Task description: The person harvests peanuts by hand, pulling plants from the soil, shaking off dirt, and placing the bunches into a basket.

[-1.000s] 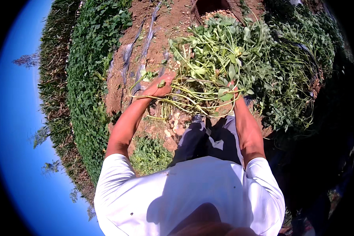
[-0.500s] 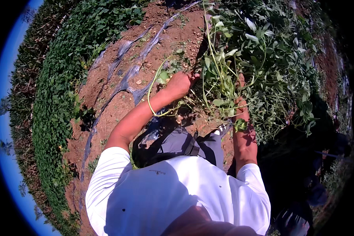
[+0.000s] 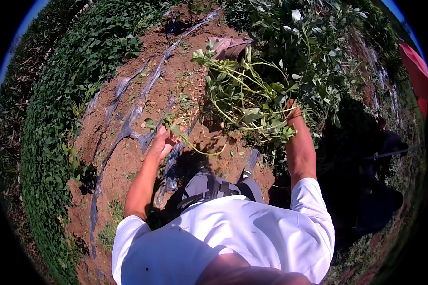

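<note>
My right hand (image 3: 294,113) is closed around the stems of a leafy plant bundle (image 3: 252,102), its fingers partly hidden by leaves. The bundle has long yellow-green stems and oval leaves and hangs over the soil in front of me. To its left, my left hand (image 3: 163,142) is above the soil with its fingers loosely apart. A long curved stem (image 3: 202,151) with a green leaf (image 3: 177,129) runs beside those fingers; whether they touch it is hard to tell. Small pale pods or lumps (image 3: 195,90) lie scattered on the reddish soil.
Torn plastic film (image 3: 128,127) runs along the soil at left. Beyond it grows a dense green row (image 3: 52,123). A pinkish-brown cloth-like item (image 3: 229,47) lies behind the bundle. More foliage (image 3: 314,52) fills the far right, and something red (image 3: 415,71) shows at the right edge.
My left hand has come out of the plants, moving left and towards me. The bundle's stems now lean left from my right hand. The view has shifted, showing the pinkish-brown item more fully and something red.
</note>
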`<state>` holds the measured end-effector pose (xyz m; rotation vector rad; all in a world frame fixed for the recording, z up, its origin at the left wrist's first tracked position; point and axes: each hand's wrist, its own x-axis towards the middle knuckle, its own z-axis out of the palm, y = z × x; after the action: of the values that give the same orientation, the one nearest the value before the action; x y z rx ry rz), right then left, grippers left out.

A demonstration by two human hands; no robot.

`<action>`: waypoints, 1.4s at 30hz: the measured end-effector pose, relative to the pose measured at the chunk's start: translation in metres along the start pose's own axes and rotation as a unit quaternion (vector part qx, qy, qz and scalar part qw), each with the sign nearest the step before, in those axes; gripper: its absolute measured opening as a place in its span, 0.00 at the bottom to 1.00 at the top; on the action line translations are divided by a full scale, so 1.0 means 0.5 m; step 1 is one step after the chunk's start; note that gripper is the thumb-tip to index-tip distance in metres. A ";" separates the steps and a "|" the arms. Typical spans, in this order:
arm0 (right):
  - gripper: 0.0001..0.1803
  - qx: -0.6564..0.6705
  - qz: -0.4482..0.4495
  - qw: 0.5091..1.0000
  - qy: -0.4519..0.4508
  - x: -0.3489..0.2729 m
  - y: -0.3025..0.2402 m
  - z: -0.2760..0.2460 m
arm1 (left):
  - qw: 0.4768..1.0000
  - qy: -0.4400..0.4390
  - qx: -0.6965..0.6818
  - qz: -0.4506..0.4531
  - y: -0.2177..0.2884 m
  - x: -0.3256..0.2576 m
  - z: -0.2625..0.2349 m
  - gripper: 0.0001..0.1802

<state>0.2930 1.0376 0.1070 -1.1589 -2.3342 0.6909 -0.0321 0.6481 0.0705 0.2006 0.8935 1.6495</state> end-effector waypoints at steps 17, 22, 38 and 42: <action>0.22 -0.102 -0.156 0.979 -0.082 0.036 -0.002 0.026 | 0.908 0.021 0.359 0.215 -0.110 0.399 0.505 0.19; 0.23 -0.128 -0.219 0.965 -0.072 0.070 -0.063 0.045 | 0.943 0.011 0.274 0.189 -0.120 0.449 0.503 0.21; 0.34 0.558 0.288 0.777 0.055 -0.330 0.181 -0.082 | 0.992 0.076 -0.013 0.103 -0.140 0.233 0.198 0.27; 0.55 0.750 0.234 0.606 -0.126 -0.118 -0.030 -0.016 | 0.991 0.123 0.021 -0.054 -0.234 0.098 0.113 0.28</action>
<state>0.3211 0.9831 0.1128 -0.6814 -0.6793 2.3803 0.0754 0.7191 0.0180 -0.0245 1.1063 1.5761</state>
